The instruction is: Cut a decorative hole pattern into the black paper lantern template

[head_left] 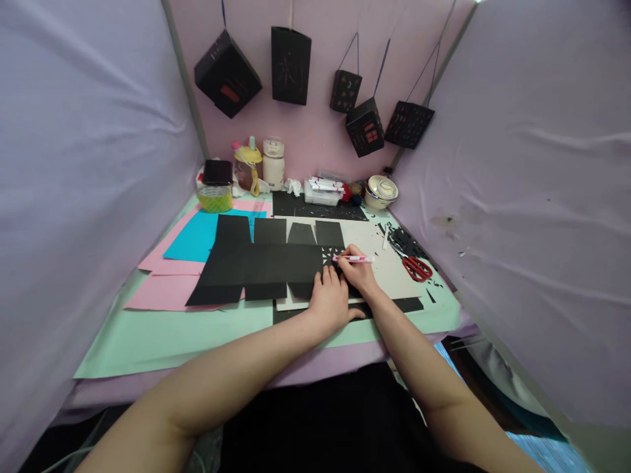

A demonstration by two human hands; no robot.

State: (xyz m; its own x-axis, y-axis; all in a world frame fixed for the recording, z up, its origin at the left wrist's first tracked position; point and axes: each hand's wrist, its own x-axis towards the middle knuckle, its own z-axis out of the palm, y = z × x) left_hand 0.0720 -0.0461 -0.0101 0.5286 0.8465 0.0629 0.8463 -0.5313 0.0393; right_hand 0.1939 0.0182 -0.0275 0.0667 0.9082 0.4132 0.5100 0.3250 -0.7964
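The black paper cutout [261, 263], a flat net of joined panels with small shapes cut through its right-hand panel, lies across the middle of the table [162, 335], partly on a pale cutting board [389, 266]. The right hand [357, 266] grips a pink craft knife [353, 259], its tip at the cut pattern. The left hand [329, 301] lies flat, fingers spread, pressing the paper just beside it. Red scissors [417, 268] rest near the right edge among black scraps; pink and blue sheets [197, 240] lie toward the left edge
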